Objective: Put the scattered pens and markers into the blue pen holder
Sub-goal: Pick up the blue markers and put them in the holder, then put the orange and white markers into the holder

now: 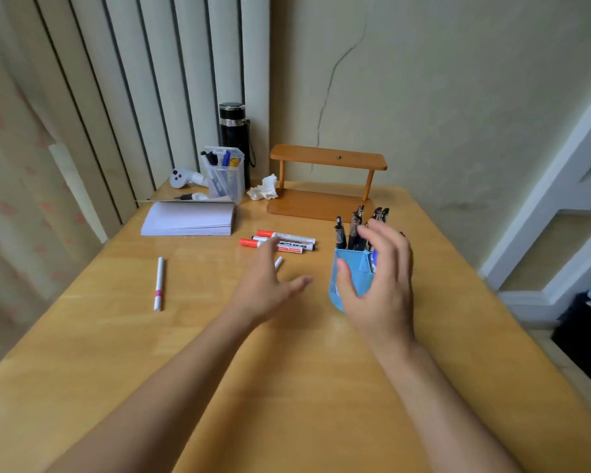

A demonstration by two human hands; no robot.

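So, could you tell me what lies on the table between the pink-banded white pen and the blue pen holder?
In the head view, the left hand hovers between the white pen and the blue pen holder; the table is otherwise bare.

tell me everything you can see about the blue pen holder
The blue pen holder stands upright on the wooden table, right of the red-capped markers. It looks like light blue plastic, with a squarish open top and a rounded lower edge. Several dark pens stick up out of it. The right hand is open in front of it and hides its right side; whether it touches cannot be told.
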